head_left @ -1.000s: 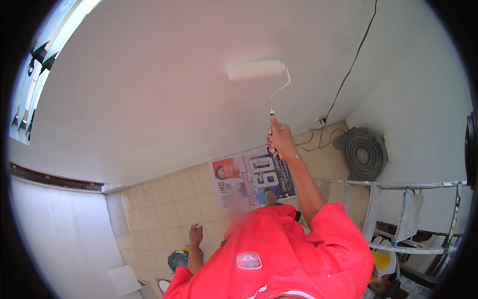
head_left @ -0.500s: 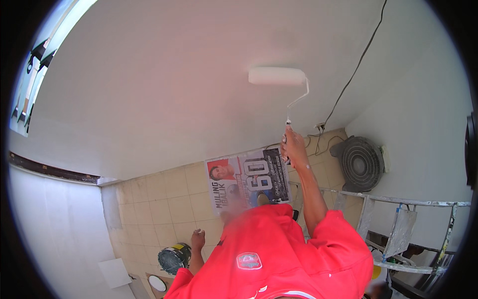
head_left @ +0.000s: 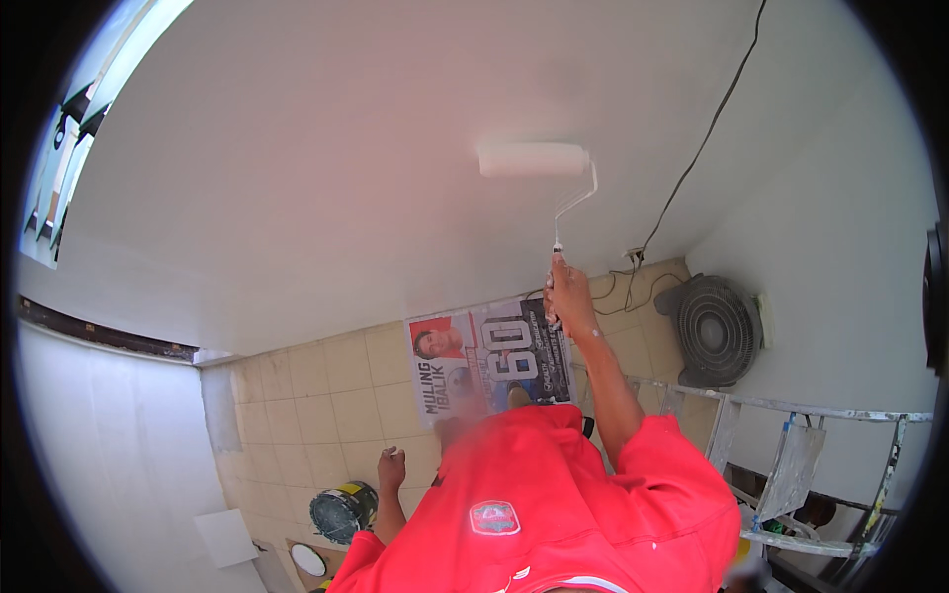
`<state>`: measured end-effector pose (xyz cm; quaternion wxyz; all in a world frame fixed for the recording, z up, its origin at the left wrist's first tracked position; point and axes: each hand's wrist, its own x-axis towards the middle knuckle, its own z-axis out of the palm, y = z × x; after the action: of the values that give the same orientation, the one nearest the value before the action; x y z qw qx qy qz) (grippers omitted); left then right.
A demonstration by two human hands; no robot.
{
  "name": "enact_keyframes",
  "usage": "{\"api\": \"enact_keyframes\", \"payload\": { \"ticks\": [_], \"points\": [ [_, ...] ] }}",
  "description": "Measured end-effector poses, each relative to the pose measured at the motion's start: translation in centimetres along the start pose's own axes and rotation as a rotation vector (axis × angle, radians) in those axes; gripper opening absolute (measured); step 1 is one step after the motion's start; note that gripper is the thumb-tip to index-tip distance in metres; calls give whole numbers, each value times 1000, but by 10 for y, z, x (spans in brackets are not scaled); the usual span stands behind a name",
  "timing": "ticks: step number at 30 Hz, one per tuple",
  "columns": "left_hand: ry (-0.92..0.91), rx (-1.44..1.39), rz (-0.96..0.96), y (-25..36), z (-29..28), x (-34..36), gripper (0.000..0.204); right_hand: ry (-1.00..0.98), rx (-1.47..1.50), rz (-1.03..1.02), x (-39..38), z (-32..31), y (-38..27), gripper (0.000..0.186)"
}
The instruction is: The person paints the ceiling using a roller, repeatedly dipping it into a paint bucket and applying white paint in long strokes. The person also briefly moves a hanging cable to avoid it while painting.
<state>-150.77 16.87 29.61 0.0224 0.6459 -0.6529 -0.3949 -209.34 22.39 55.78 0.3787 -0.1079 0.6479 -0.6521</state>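
Note:
My right hand [head_left: 568, 297] is wrapped round the handle of a paint roller [head_left: 534, 160], its arm stretched out ahead. The white roller sleeve lies level against the pale wall [head_left: 326, 178], and its bent wire frame runs down the right side to the grip. White paint specks mark this hand and wrist. My left hand [head_left: 391, 468] hangs low at my left side with fingers curled in and whitish fingertips; nothing shows in it. Close by it on the floor stands a dark paint bucket [head_left: 341, 512] with a yellow band.
A printed poster [head_left: 491, 361] covers floor tiles at the wall's foot. To the right are a dark fan [head_left: 714, 329] and a paint-spattered ladder [head_left: 791, 469]. A black cable [head_left: 705, 138] runs down the wall to an outlet [head_left: 634, 254]. A white round lid [head_left: 308, 560] lies lower left.
My right hand and the roller have shifted a little left, with the sleeve slightly lower on the wall. The left hand has barely moved.

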Motion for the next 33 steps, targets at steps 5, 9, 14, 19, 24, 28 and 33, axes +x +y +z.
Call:
{"api": "enact_keyframes", "payload": {
  "ticks": [5,9,14,19,24,28,33],
  "points": [
    [3,65,24,-8,-1,-2,47,14,27,-71,-4,5,-15,52],
    [-19,93,18,-10,-4,-4,47,86,-43,-290,4,7,-61,57],
    [24,67,37,-4,3,-9,47,87,-1,-138,-11,-6,-84,52],
    [33,69,32,-8,6,-8,48,7,110,50,-6,-16,-40,50],
    [24,191,71,-1,-1,-10,49,-18,125,-21,-10,-6,-68,54],
    [46,121,83,10,-3,-2,50,-28,9,-248,-13,0,-113,55],
    [81,222,228,1,-6,11,51,0,-16,-328,-16,33,-185,56]
  ]
}}
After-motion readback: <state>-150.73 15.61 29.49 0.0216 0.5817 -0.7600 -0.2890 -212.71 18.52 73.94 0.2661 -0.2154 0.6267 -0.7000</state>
